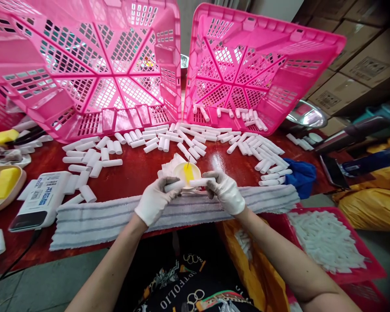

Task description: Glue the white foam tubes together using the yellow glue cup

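Both hands wear white gloves with grey-stained fingertips. My left hand [154,199] pinches a short white tube [175,186] that lies nearly level. A second white tube [199,182] is held by its right end in my right hand [226,191]. The inner ends of the two tubes are close together; I cannot tell whether they touch. Just behind them stands a small pale bowl [178,170] with something yellow [188,171] and a thin dark stick in it. Crumpled white tissue [172,164] lies by the bowl. Under the hands runs a striped towel [110,219].
Loose white tubes [91,158] lie across the red table [139,169]. Two pink crates [117,76] stand tipped along the back. At left are a white electronic device [45,197] and a tray of yellow sponges [21,190]. A blue cloth [300,178] and a tube-filled bin [328,242] are at right.
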Demonstrator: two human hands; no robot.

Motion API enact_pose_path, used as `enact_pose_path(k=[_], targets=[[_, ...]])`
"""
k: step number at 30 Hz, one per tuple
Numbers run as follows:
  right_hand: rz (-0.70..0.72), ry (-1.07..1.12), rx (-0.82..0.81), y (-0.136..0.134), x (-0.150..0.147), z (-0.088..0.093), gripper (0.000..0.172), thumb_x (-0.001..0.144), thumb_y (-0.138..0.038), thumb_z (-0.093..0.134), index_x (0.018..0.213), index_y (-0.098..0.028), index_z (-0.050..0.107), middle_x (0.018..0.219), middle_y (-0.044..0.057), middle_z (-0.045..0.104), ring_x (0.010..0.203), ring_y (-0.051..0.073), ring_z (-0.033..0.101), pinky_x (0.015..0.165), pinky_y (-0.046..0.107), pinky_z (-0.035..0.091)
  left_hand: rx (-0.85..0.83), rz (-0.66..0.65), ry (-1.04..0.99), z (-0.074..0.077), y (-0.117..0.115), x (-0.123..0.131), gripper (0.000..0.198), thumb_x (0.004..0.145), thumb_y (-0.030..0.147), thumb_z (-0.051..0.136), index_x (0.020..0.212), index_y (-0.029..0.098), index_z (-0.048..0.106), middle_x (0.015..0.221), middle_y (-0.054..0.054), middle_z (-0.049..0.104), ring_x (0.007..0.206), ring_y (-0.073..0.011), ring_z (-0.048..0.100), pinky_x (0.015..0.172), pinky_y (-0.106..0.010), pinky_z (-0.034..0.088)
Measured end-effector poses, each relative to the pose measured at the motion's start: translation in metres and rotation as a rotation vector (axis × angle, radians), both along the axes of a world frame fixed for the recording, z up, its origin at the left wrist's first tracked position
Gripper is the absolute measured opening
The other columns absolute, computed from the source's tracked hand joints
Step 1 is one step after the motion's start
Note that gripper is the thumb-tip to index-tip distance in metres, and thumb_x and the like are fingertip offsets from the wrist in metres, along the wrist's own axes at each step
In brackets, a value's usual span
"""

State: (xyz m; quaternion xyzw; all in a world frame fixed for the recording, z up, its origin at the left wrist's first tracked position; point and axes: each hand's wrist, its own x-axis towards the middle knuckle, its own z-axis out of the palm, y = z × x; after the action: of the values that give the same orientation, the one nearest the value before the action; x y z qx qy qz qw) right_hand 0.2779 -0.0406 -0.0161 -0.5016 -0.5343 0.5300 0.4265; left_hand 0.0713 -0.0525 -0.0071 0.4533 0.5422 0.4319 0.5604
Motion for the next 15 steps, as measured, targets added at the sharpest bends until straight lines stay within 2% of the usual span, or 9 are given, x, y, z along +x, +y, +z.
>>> enact_pose_path(k=[3,5,8,11,13,15], targets=[[0.041,-0.057,-0.062,0.0,-0.003,0.008,0.039,0.078,-0.049,0.054,0.097,-0.015,0.057,0.05,-0.005,0.049,0.037,0.007,0.041,0.035,0.019,0.03,-0.013,-0.097,-0.002,0.009,-0.009,0.006,0.047,0.065,0.039,0.069,0.101,0.013,0.056,0.086,-0.006,0.064,0.07,-0.0141,0.06,0.068,-0.028,0.05],[0.029,-0.225,0.0,-0.001,-0.005,0.012,0.036,0.08,-0.049,0.051,0.092,-0.016,0.06,0.052,-0.003,0.052,0.039,0.007,0.043,0.037,0.02,0.032,0.0,-0.147,0.058,0.01,-0.012,0.009,0.046,0.069,0.042,0.065,0.103,0.013,0.056,0.076,-0.003,0.062,0.063,-0.0133,0.058,0.062,-0.027,0.048],[0.031,-0.582,0.348,-0.008,-0.005,0.013,0.033,0.082,-0.047,0.049,0.077,-0.017,0.063,0.057,0.001,0.058,0.049,0.009,0.051,0.047,0.021,0.037,0.047,-0.171,0.299,0.007,-0.015,0.014,0.038,0.08,0.049,0.047,0.088,0.014,0.061,0.063,-0.001,0.058,0.056,-0.0133,0.054,0.055,-0.025,0.043],[0.04,-0.82,0.696,-0.018,-0.003,0.01,0.04,0.082,-0.046,0.047,0.057,-0.017,0.057,0.052,0.003,0.055,0.054,0.012,0.05,0.052,0.024,0.035,0.065,-0.114,0.539,0.0,-0.018,0.026,0.05,0.087,0.048,0.029,0.068,0.015,0.062,0.06,-0.005,0.06,0.06,-0.0165,0.057,0.059,-0.027,0.043],[-0.026,-0.903,0.847,-0.024,-0.006,0.008,0.042,0.085,-0.04,0.04,0.053,-0.017,0.053,0.05,0.005,0.053,0.054,0.014,0.048,0.055,0.027,0.035,0.066,-0.067,0.618,-0.004,-0.023,0.038,0.052,0.089,0.043,0.024,0.071,0.015,0.064,0.066,-0.008,0.064,0.066,-0.0186,0.061,0.064,-0.028,0.044],[-0.126,-0.939,0.874,-0.028,-0.012,0.007,0.044,0.09,-0.031,0.031,0.054,-0.017,0.053,0.052,0.006,0.054,0.052,0.014,0.049,0.055,0.028,0.035,0.112,-0.006,0.669,-0.005,-0.029,0.05,0.051,0.09,0.038,0.022,0.079,0.014,0.066,0.073,-0.01,0.067,0.07,-0.0194,0.062,0.067,-0.028,0.045]])
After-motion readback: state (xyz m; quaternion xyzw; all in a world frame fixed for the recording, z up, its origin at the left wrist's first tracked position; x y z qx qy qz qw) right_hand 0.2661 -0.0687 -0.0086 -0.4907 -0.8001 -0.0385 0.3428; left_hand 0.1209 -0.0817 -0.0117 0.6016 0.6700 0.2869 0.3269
